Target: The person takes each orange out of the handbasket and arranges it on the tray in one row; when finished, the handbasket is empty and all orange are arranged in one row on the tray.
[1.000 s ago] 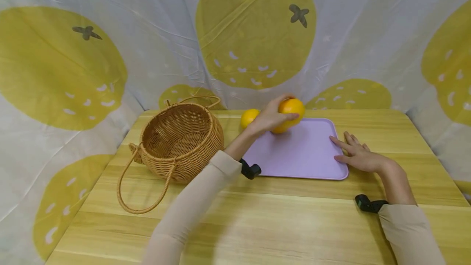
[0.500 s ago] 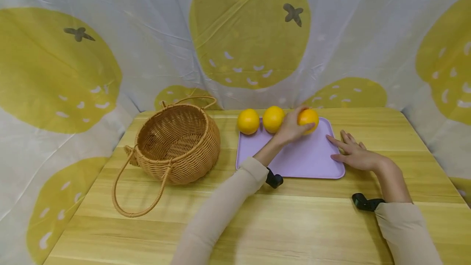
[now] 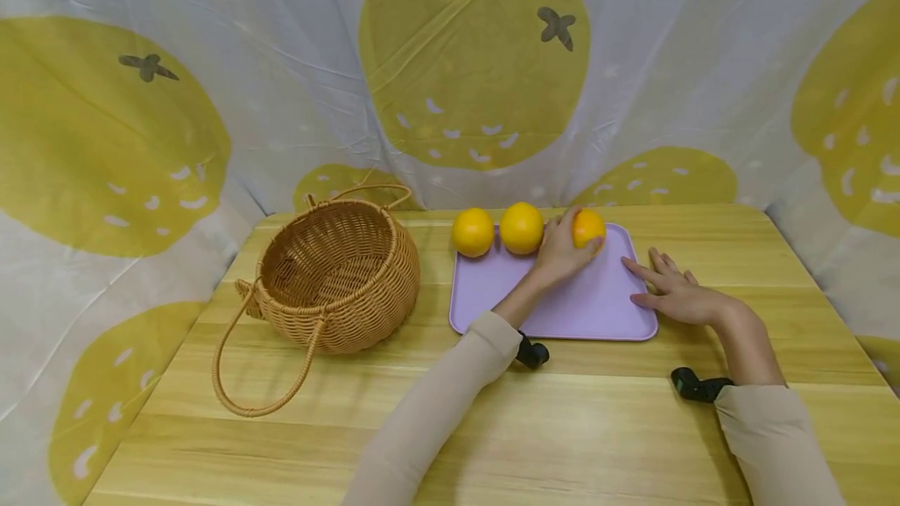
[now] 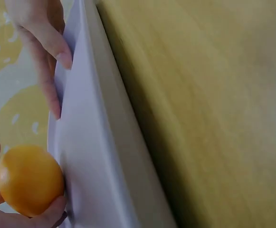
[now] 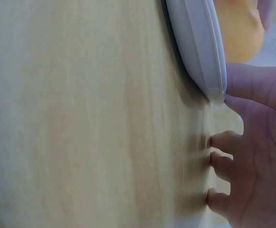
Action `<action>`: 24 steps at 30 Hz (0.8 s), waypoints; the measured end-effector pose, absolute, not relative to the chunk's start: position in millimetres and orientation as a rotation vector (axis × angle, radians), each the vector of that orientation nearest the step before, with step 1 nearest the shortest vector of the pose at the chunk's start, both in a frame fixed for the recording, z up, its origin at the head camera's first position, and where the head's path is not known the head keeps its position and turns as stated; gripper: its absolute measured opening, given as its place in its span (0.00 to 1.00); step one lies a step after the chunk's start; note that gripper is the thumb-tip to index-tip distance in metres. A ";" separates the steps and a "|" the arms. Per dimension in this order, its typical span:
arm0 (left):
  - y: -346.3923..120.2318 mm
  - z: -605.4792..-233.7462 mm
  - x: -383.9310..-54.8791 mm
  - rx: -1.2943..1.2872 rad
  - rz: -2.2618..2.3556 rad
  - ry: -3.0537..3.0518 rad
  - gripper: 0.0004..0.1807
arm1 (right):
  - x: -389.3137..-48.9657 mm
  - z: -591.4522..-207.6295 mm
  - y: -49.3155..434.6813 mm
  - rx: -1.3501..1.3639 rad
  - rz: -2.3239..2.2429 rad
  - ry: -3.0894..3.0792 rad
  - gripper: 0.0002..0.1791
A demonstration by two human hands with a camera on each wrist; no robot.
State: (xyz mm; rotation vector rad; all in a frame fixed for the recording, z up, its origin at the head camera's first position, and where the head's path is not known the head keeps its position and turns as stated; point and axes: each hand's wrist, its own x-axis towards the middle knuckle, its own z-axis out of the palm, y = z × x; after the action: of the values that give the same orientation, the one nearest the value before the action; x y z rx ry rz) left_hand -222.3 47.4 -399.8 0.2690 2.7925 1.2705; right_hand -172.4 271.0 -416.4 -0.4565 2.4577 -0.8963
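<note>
My left hand (image 3: 561, 254) grips an orange (image 3: 590, 227) at the back of the lilac tray (image 3: 555, 311). In the left wrist view, thumb and fingers stand on either side of that orange (image 4: 31, 180), low at the tray's surface. Two more oranges sit in a row to its left: a middle orange (image 3: 522, 228) and a left orange (image 3: 473, 232) by the tray's back corner. My right hand (image 3: 678, 293) rests spread at the tray's right rim. The right wrist view has its thumb and index finger at the tray edge (image 5: 199, 52), with other fingertips on the table.
To the left of the tray stands a round wicker basket (image 3: 366, 303), its inside showing bare weave. One basket handle (image 3: 225, 381) flops down toward the front of the wooden table (image 3: 562, 428). A fruit-print curtain (image 3: 309, 61) hangs behind the table.
The left hand has carried the orange rightward and down to the tray's back right, beside the middle orange. The right hand stays at the rim. The head view has shifted slightly.
</note>
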 end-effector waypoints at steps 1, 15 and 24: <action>47.3 -399.3 -221.3 0.272 1.272 2.786 0.36 | -172.4 -416.4 271.1 -0.455 -0.895 2.458 0.41; 58.9 -407.7 -219.5 0.189 1.411 2.807 0.34 | -175.4 -425.4 276.3 -0.485 -0.971 2.465 0.43; 62.6 -410.5 -226.7 0.120 1.524 2.756 0.33 | -172.4 -417.5 271.1 -0.450 -0.923 2.457 0.42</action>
State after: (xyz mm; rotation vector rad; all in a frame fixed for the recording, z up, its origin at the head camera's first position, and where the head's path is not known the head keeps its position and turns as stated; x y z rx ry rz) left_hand -226.7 62.6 -410.5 0.1199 2.7564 1.5237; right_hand -172.4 271.1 -417.5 -0.4499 2.4574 -0.9225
